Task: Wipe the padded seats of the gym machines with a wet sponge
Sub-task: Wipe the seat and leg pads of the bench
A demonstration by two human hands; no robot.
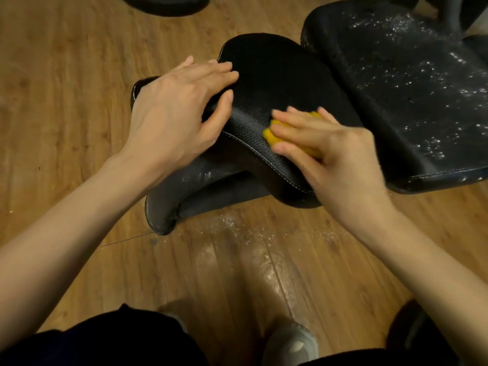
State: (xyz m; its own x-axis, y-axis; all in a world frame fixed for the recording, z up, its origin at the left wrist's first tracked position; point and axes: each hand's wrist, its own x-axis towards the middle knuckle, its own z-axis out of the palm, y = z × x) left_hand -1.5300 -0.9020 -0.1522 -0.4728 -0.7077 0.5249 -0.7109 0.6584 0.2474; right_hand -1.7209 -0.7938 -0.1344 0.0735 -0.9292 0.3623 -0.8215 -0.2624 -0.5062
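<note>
The yellow sponge (287, 136) looks soft and squishy; the right hand (332, 151) squeezes it on the bumpy black seat (277, 83) mid-frame, while the left hand (179, 114) lies flat, fingers straight, steadying the seat

This place looks like a gym or fitness room. In the middle of the frame there is a black padded seat (277, 83) with a leather-like grain and white stitching, and at the upper right a bigger black pad (412, 96), worn and covered with white specks. Another dark padded part (163, 3) shows at the top edge. The floor (66, 75) is wood-look planks, shiny in the lower middle.
</note>
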